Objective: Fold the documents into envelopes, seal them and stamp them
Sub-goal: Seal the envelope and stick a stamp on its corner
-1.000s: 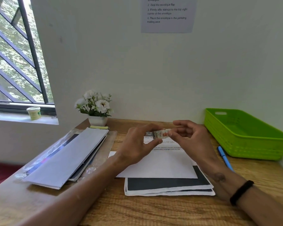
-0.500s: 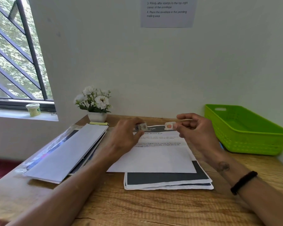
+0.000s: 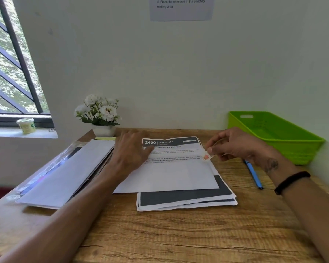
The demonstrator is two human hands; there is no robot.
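Note:
A small red-and-white stamp is pinched between the thumb and fingertips of my right hand, just above the right edge of the printed documents. A white envelope lies flat across the middle of that stack. My left hand rests palm down at the stack's upper left corner, fingers pointing right; whether it holds anything is hidden. The lower sheets of the stack show dark panels toward me.
A pile of white envelopes in a plastic sleeve lies at the left. A green plastic tray stands at the back right, with a blue pen beside it. A flower pot and yellow sticky notes sit by the wall.
My hands pulled a stamp strip apart and separated. The right hand carried one stamp down to the right; the left hand dropped onto the documents' upper left corner.

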